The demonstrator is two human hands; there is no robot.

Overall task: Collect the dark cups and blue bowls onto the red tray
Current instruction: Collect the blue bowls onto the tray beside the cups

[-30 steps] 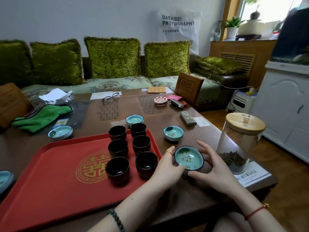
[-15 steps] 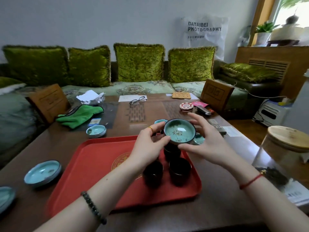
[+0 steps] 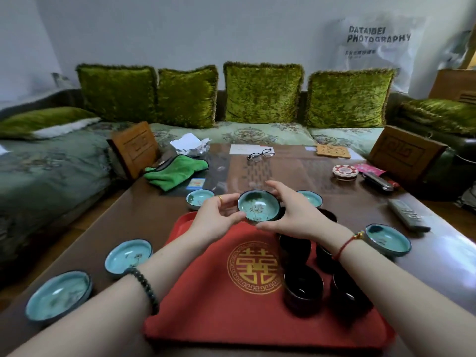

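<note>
Both hands hold one blue bowl (image 3: 258,207) over the far end of the red tray (image 3: 211,292). My left hand (image 3: 216,217) grips its left rim and my right hand (image 3: 293,215) its right rim. Several dark cups (image 3: 302,288) stand on the tray's right side, some partly hidden by my right forearm. More blue bowls rest on the table: two at the left (image 3: 128,255) (image 3: 58,295), one at the right (image 3: 387,239), and two behind my hands (image 3: 199,198) (image 3: 311,197).
On the brown table (image 3: 144,217) lie a green cloth (image 3: 175,172), glasses (image 3: 260,154), a round tin (image 3: 345,171) and a remote (image 3: 408,215). A sofa with green cushions (image 3: 262,94) runs behind the table.
Both hands carried the blue bowl from the table's right side, up and leftward, to above the tray's far end. The camera swung left, bringing the left-hand bowls into view.
</note>
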